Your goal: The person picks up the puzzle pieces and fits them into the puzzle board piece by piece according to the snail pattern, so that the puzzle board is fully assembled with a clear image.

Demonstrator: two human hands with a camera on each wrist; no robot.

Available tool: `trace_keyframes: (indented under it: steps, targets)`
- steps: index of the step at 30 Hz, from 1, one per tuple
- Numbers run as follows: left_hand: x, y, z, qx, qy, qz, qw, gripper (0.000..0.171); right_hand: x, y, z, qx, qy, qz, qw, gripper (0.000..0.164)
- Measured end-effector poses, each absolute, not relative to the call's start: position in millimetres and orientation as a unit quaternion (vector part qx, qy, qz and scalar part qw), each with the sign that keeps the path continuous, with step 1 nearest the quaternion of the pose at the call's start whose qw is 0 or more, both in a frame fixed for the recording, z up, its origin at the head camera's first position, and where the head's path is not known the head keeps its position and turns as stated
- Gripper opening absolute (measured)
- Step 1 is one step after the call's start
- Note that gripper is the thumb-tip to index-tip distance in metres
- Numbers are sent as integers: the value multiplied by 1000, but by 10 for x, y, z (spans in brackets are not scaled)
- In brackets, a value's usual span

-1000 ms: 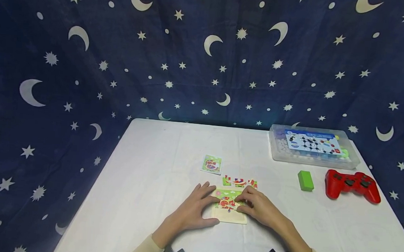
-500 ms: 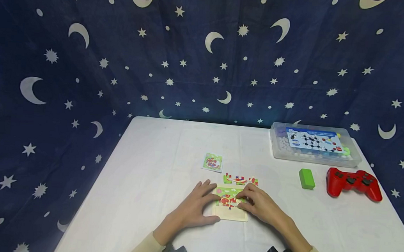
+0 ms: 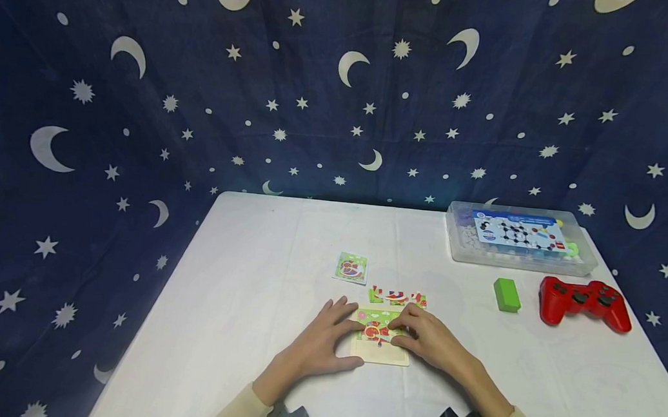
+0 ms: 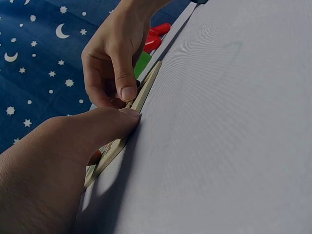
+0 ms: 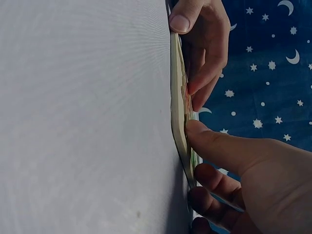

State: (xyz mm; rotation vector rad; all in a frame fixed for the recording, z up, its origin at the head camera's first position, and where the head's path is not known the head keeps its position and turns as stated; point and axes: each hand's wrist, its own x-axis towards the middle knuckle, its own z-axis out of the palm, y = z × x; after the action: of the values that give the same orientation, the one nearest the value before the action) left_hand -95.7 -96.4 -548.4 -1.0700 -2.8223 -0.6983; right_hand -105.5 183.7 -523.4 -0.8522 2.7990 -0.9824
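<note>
A shallow light-wood puzzle board (image 3: 380, 355) lies on the white table, its far part filled with green and red jigsaw pieces (image 3: 373, 331). My left hand (image 3: 325, 340) spans the board's left side, thumb at the near corner and index fingertip on the pieces. From the right, my right hand (image 3: 432, 338) pinches a puzzle piece (image 3: 384, 338) between thumb and index finger, low over the board. Its fingers hide much of that piece. In the left wrist view, the left thumb (image 4: 117, 122) touches the board's edge. The right thumb (image 5: 209, 139) lies against the board's side in the right wrist view.
Behind the board lies a row of loose puzzle pieces (image 3: 397, 297). A small picture card (image 3: 351, 268) sits farther back. To the right are a green block (image 3: 506, 295), a red game controller (image 3: 585, 303) and a clear plastic box (image 3: 518, 239). A star-patterned cloth (image 3: 320, 72) hangs behind.
My right thumb and index finger have shifted slightly left with the piece over the board. The left hand stays in place. The head view has tilted a little.
</note>
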Motion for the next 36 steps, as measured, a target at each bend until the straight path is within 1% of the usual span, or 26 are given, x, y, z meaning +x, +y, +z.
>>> trace_keyframes:
  steps: [5,10,13,17,19,26,31,36]
  targets:
    - [-957,-965,-5481,-345,-910,-227,21,59,-1064,1830,-5243,-279,903,-328,21,14]
    - [-957,-965,-5478,-344,-910,-232,19,59,-1088,1827,-5258,-284,899,-333,6,14]
    - [-960,-968,-5486,-345,-910,-230,25,63,-1104,1828,-5255,-280,901,-331,15,16]
    - [-960,-970,-5496,-345,-909,-230,34,71,-1121,1823,-5226,-269,904,-329,40,23]
    - [-958,-969,-5496,-341,-911,-231,31,74,-1131,1816,-5205,-263,904,-335,47,25]
    - [-940,-962,-5472,-315,-920,-233,-1,79,-1218,1758,-5135,-229,910,-344,16,30]
    - [-935,-958,-5442,-314,-921,-231,-3,83,-1318,1685,-5103,-211,915,-343,9,34]
    - [-939,-958,-5429,-311,-922,-230,-10,84,-1433,1608,-5104,-204,920,-336,0,35]
